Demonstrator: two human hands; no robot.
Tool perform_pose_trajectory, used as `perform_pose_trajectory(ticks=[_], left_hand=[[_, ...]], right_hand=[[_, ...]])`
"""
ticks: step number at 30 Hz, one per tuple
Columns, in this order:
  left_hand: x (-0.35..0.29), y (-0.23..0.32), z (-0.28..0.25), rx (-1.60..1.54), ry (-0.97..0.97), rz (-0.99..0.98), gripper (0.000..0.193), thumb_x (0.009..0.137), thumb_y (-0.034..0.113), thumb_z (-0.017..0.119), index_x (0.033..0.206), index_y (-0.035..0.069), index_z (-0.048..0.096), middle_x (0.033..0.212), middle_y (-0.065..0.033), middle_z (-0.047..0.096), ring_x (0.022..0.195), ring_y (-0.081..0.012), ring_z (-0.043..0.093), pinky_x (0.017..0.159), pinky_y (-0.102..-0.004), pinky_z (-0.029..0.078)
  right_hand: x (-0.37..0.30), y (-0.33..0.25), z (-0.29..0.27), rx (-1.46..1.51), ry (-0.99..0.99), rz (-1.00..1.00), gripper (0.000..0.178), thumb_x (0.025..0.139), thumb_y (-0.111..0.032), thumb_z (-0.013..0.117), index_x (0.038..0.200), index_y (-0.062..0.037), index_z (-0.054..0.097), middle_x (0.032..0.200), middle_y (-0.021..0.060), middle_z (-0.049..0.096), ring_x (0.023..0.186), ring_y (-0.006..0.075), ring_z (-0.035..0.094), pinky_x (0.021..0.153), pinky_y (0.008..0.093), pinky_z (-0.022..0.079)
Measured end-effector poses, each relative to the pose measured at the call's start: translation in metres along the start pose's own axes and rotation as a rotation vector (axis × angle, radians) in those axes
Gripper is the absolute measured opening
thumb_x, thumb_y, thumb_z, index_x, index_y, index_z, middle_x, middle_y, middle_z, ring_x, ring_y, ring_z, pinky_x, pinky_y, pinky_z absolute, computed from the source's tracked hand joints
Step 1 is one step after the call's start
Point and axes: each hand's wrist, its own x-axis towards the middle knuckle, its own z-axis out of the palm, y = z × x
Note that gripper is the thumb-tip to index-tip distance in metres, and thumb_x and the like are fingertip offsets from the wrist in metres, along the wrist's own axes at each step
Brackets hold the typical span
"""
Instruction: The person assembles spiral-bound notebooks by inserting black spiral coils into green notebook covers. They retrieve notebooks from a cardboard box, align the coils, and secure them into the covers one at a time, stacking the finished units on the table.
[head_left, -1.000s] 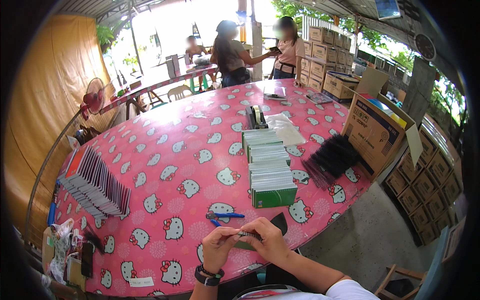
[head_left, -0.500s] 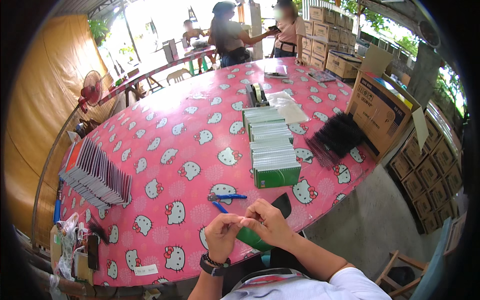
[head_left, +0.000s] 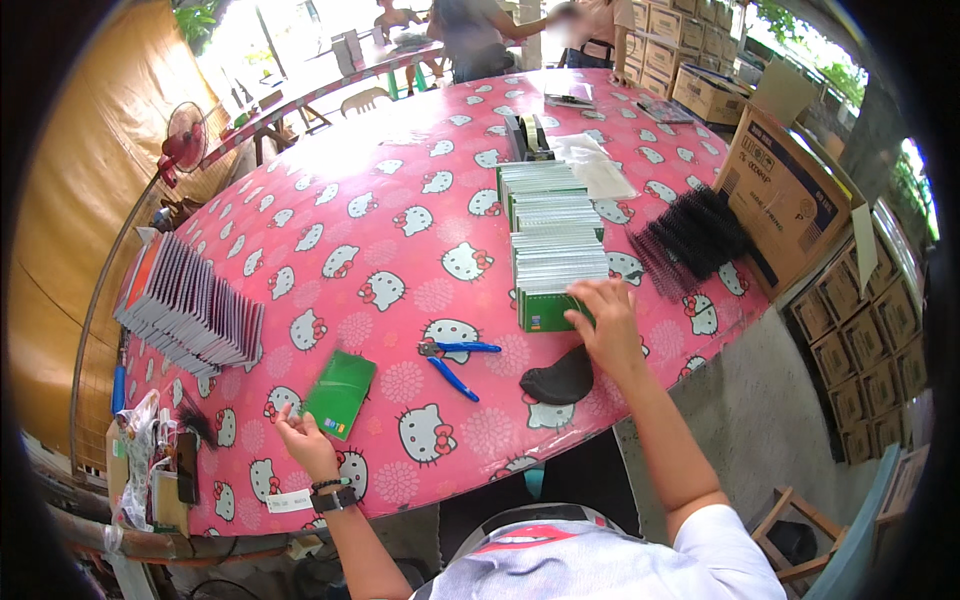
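Note:
A green spiral notebook (head_left: 341,394) lies flat on the table at the front left. Its lower left edge is by the fingertips of my left hand (head_left: 310,445), whose fingers are spread and not wrapped around it. At the near end of a long row of green notebooks (head_left: 560,258) is my right hand (head_left: 612,328). Its fingers reach over the top edges and the thumb lies apart at the front cover, with no firm grip showing. Blue-handled cutting pliers (head_left: 455,362) rest on the table between my hands. Below the row sits a dark curved pad (head_left: 557,378).
A leaning stack of spiral notebooks (head_left: 190,305) stands at the left. Black spiral coils (head_left: 690,243) lie right of the row, beside an open cardboard box (head_left: 785,190). A tape dispenser (head_left: 527,137) is behind the row. Other people stand beyond the pink table (head_left: 400,340).
My hands have separated: the left moved left, and the green notebook now lies by it. My right hand moved up to the notebook row. The view has shifted, and the dark pad is uncovered.

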Motion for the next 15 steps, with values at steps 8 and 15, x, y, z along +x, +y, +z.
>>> perform_pose_trajectory(ticks=[8,15], left_hand=[[-0.029,0.054,0.035,0.528,0.042,0.544,0.062,0.077,0.019,0.073,0.13,0.003,0.045,0.126,-0.0155,0.047,0.118,-0.0335,0.044,0.101,-0.0468,0.034],[-0.121,0.133,0.08,-0.31,-0.634,0.461,0.047,0.078,0.01,0.073,0.121,0.005,0.052,0.114,-0.0134,0.057,0.1,-0.0263,0.058,0.082,-0.0363,0.048]], right_hand=[[0.033,0.026,0.003,-0.033,0.161,-0.112,0.026,0.066,-0.009,0.075,0.091,-0.0108,0.067,0.086,0.004,0.064,0.09,0.0237,0.058,0.084,0.0387,0.042],[-0.014,-0.082,-0.023,0.434,-0.283,-0.249,0.022,0.068,-0.009,0.075,0.087,-0.0056,0.064,0.079,0.0075,0.063,0.076,0.0268,0.061,0.067,0.0383,0.05]])
